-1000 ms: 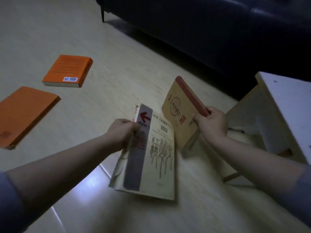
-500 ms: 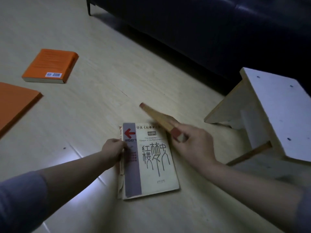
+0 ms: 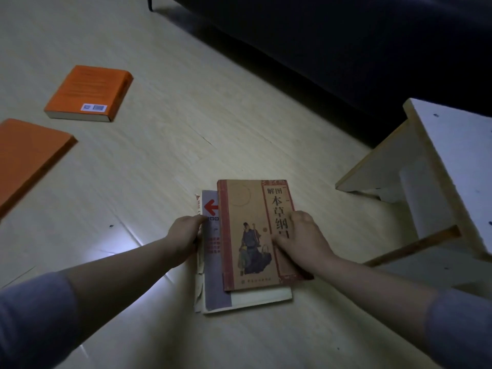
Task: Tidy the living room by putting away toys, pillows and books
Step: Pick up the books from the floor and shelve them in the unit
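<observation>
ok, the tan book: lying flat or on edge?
Flat. The tan book lies closed, cover up, stacked on the white book; the right hand holds its right edge.

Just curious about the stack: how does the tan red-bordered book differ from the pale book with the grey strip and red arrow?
The tan red-bordered book lies on top; the pale book lies beneath it. The tan one is smaller; the pale one's edges stick out. Both lie flat.
</observation>
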